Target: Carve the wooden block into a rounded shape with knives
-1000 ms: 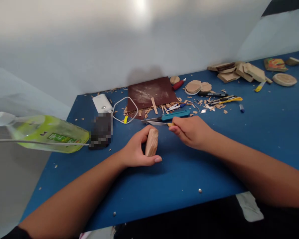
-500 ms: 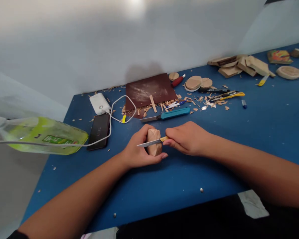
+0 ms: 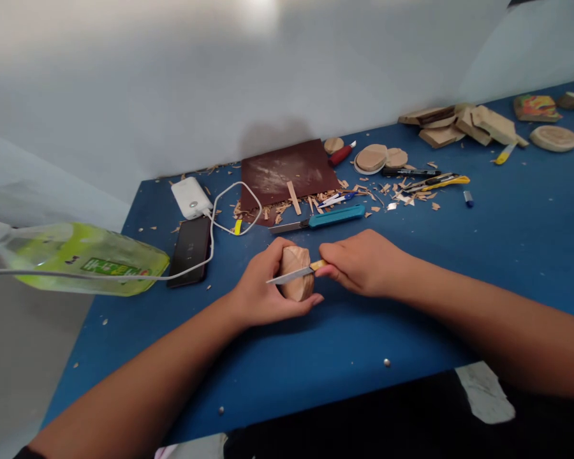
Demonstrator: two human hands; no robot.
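Observation:
Near the middle of the blue table, my left hand (image 3: 263, 287) grips a rounded wooden piece (image 3: 296, 290) between thumb and fingers. My right hand (image 3: 358, 262) is closed on the yellow handle of a knife (image 3: 294, 276). Its blade lies across the face of the wooden piece, with the tip pointing left towards my left palm. Beyond my hands lies a teal utility knife (image 3: 337, 217), its blade out to the left.
A brown sheet (image 3: 287, 172) with wood shavings lies at the back. On the left are a bottle (image 3: 90, 258), phone (image 3: 190, 248), power bank (image 3: 190, 197) and white cable. Wood blocks (image 3: 492, 124), cutters (image 3: 440, 183) and a marker (image 3: 411, 173) are on the right.
The knife has shifted slightly to the right with my right hand. The wooden piece has turned a little in my left hand, showing more of its face.

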